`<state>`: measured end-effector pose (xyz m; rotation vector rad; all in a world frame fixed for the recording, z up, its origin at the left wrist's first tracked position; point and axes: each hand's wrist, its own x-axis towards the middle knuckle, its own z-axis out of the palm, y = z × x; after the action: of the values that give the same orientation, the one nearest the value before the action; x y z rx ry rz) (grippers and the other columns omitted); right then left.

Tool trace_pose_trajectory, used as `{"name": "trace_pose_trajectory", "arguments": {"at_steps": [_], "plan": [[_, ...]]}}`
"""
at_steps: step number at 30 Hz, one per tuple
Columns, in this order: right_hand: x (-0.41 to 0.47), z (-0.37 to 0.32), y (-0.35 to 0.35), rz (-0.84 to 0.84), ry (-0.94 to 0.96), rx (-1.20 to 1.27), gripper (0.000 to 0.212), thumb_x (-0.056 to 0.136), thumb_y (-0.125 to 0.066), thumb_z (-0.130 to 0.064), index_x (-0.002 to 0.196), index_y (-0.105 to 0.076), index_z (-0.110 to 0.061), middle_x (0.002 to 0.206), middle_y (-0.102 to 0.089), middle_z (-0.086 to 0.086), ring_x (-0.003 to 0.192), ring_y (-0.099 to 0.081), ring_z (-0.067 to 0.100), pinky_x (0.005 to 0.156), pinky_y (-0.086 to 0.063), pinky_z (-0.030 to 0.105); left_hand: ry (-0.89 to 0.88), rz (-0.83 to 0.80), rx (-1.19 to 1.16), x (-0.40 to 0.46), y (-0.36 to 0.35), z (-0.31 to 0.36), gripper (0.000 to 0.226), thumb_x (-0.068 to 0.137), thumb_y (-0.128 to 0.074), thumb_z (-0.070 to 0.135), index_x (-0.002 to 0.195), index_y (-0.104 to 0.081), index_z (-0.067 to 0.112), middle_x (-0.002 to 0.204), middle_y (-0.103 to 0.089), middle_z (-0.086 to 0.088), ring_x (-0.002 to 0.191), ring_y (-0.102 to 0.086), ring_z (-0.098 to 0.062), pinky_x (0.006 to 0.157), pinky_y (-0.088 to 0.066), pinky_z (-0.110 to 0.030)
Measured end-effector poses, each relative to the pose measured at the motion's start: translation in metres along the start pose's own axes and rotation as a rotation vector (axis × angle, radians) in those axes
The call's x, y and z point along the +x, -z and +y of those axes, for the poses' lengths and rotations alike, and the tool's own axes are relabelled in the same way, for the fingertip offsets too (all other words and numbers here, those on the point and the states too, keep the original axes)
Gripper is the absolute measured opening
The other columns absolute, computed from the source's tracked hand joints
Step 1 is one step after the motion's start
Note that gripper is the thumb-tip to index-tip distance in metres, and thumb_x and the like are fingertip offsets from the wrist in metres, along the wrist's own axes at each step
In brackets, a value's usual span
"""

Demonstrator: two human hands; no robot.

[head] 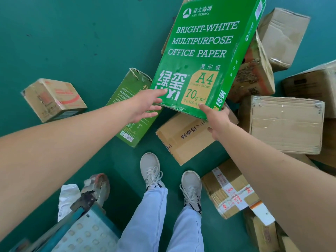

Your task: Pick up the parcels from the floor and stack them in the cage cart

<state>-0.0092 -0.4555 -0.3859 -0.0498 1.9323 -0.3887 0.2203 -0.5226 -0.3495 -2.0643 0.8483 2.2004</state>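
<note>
— What are your hands doing?
— Your right hand (pixel 216 122) is gripping the near corner of the green office paper box (pixel 203 57), holding it tilted above the floor parcels. Your left hand (pixel 145 104) is lying open, fingertips touching its near left edge.
— And the cart?
— Its corner (pixel 80 231) is sitting by your left foot.

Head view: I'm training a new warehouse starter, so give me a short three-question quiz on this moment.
1. True or false: the green office paper box lies flat on the floor.
2. Which hand grips the box's near bottom corner? A) left hand B) right hand
3. Fill in: the cart's wheel shows at the lower ____ of the view.

Key:
1. False; it is lifted and tilted above the brown parcels.
2. B; the left hand only touches the box's face with straight fingers.
3. Left.
</note>
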Motion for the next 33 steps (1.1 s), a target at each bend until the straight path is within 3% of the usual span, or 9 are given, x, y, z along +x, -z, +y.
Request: {"name": "trace_pose_trajectory", "arguments": {"at_steps": [7, 10, 14, 18, 21, 23, 26, 28, 33], "plan": [[-0.026, -0.015, 0.014, -0.121, 0.080, 0.073, 0.082, 0.084, -0.083, -0.033, 0.146, -0.032, -0.018, 0.120, -0.062, 0.001, 0.111, -0.065, 0.022, 0.098, -0.056, 0.050, 0.008, 0.089, 0.011, -0.021, 0.018, -0.012, 0.059, 0.100, -0.058, 0.050, 0.151, -0.045, 0.023, 0.146, -0.054, -0.002, 0.124, -0.058, -0.019, 0.109, -0.049, -0.044], [-0.063, -0.023, 0.038, -0.223, 0.053, 0.166, 0.058, 0.086, -0.079, -0.028, 0.136, -0.051, -0.021, 0.118, -0.073, 0.005, 0.104, -0.073, 0.026, 0.084, -0.063, 0.048, 0.006, 0.185, 0.031, -0.049, 0.021, -0.013, 0.059, 0.103, -0.056, 0.047, 0.152, -0.041, 0.019, 0.156, -0.043, -0.003, 0.132, -0.050, -0.022, 0.111, -0.047, -0.044], [-0.138, -0.036, 0.080, -0.290, 0.107, 0.065, 0.031, 0.091, -0.074, -0.029, 0.120, -0.066, -0.023, 0.112, -0.077, 0.004, 0.103, -0.073, 0.026, 0.088, -0.063, 0.046, 0.017, 0.296, 0.018, -0.113, 0.025, -0.011, 0.068, 0.101, -0.058, 0.050, 0.155, -0.037, 0.015, 0.162, -0.037, -0.005, 0.142, -0.042, -0.026, 0.116, -0.040, -0.049], [-0.221, -0.056, 0.121, -0.388, 0.141, -0.050, 0.026, 0.093, -0.070, -0.033, 0.117, -0.069, -0.022, 0.107, -0.079, 0.002, 0.102, -0.074, 0.024, 0.087, -0.062, 0.044, 0.056, 0.310, -0.093, -0.175, 0.050, -0.022, 0.119, 0.061, -0.071, 0.089, 0.154, -0.036, 0.023, 0.159, -0.043, 0.001, 0.140, -0.048, -0.029, 0.113, -0.040, -0.056], [-0.284, -0.075, 0.151, -0.455, 0.119, -0.079, 0.029, 0.093, -0.068, -0.034, 0.117, -0.069, -0.018, 0.110, -0.079, 0.005, 0.104, -0.074, 0.026, 0.092, -0.060, 0.048, 0.097, 0.321, -0.140, -0.203, 0.076, -0.044, 0.136, 0.046, -0.068, 0.099, 0.156, -0.039, 0.025, 0.160, -0.042, -0.002, 0.142, -0.047, -0.033, 0.115, -0.037, -0.057], [-0.326, -0.086, 0.169, -0.481, 0.123, -0.116, 0.028, 0.093, -0.067, -0.035, 0.115, -0.069, -0.018, 0.110, -0.079, 0.006, 0.104, -0.074, 0.026, 0.092, -0.060, 0.048, 0.142, 0.283, -0.241, -0.281, 0.060, -0.023, 0.116, 0.048, -0.070, 0.097, 0.139, -0.059, 0.026, 0.144, -0.061, -0.006, 0.128, -0.061, -0.031, 0.110, -0.045, -0.056], [-0.389, -0.095, 0.199, -0.526, 0.136, -0.183, 0.028, 0.094, -0.066, -0.036, 0.117, -0.068, -0.019, 0.114, -0.078, 0.006, 0.106, -0.074, 0.027, 0.090, -0.060, 0.047, 0.110, 0.183, -0.356, -0.403, 0.025, -0.002, 0.056, 0.090, -0.061, 0.069, 0.115, -0.072, 0.021, 0.113, -0.077, -0.010, 0.101, -0.075, -0.028, 0.093, -0.057, -0.046], [-0.434, -0.097, 0.221, -0.562, 0.138, -0.210, 0.029, 0.094, -0.067, -0.036, 0.118, -0.067, -0.020, 0.117, -0.077, 0.006, 0.108, -0.073, 0.027, 0.092, -0.060, 0.048, 0.110, 0.212, -0.362, -0.473, 0.006, -0.003, 0.051, 0.094, -0.057, 0.065, 0.115, -0.072, 0.020, 0.111, -0.078, -0.010, 0.094, -0.077, -0.026, 0.085, -0.058, -0.041], [-0.503, -0.098, 0.257, -0.639, 0.139, -0.373, 0.030, 0.096, -0.065, -0.040, 0.119, -0.065, -0.020, 0.117, -0.077, 0.009, 0.111, -0.071, 0.030, 0.104, -0.052, 0.054, 0.032, 0.249, -0.400, -0.571, -0.019, -0.031, 0.072, 0.079, -0.067, 0.076, 0.127, -0.067, 0.024, 0.121, -0.075, -0.006, 0.110, -0.072, -0.028, 0.103, -0.053, -0.049]]}}
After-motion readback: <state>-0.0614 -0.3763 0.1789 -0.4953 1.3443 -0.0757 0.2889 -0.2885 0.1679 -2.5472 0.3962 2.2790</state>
